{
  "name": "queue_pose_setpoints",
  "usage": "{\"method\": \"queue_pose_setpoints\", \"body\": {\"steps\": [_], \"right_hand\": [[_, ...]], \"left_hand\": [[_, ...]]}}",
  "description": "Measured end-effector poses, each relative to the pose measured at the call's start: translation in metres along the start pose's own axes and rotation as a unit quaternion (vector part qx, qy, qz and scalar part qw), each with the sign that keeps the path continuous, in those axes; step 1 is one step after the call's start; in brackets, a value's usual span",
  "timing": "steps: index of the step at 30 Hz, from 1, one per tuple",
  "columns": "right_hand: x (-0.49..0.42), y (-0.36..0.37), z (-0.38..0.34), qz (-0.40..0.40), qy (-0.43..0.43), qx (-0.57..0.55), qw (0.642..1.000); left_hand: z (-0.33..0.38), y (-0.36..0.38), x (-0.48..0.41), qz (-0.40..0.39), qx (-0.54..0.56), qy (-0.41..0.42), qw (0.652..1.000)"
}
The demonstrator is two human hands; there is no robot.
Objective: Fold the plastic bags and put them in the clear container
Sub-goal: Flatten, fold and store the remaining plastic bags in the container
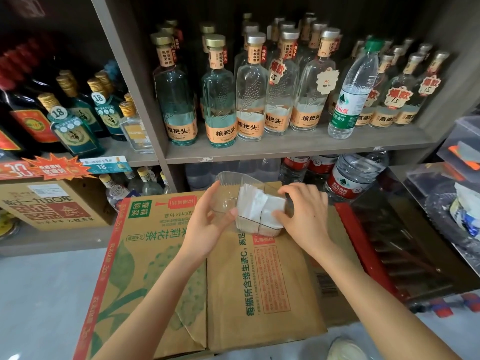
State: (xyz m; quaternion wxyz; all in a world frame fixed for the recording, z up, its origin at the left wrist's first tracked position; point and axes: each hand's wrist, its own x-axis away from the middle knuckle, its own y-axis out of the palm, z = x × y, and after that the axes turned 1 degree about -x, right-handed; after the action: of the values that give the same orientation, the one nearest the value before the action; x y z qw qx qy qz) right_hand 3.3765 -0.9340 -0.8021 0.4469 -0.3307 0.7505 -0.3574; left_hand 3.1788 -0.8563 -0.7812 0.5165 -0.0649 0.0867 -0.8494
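I have the container (226, 181) held between both hands just above the box (233, 281), its long axis running left to right. My left hand (205, 219) cups the left end, where the rim shows. My right hand (304, 211) grips the right end, thumb against the wall. The folded bags (257, 203) sit inside, a white stack packed toward the right, so the right hand is nearer them. I judge any pressing down falls to that hand while the left steadies.
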Motion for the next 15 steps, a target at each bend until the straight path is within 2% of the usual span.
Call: {"method": "queue_pose_setpoints", "body": {"steps": [5, 9, 12, 15], "right_hand": [[0.002, 0.002, 0.007, 0.012, 0.014, 0.0, 1.0], [0.003, -0.003, 0.007, -0.068, 0.06, 0.008, 0.996], [-0.001, -0.009, 0.006, -0.145, 0.059, 0.034, 0.987], [-0.005, -0.013, 0.0, -0.183, 0.071, 0.054, 0.979]], "left_hand": [[0.0, -0.001, 0.002, -0.006, -0.006, 0.0, 1.0], [0.001, -0.002, 0.004, -0.008, -0.014, 0.005, 1.0], [0.001, -0.003, 0.006, -0.005, -0.004, 0.001, 1.0], [0.001, -0.005, 0.008, -0.008, 0.002, 0.002, 1.0]]}}
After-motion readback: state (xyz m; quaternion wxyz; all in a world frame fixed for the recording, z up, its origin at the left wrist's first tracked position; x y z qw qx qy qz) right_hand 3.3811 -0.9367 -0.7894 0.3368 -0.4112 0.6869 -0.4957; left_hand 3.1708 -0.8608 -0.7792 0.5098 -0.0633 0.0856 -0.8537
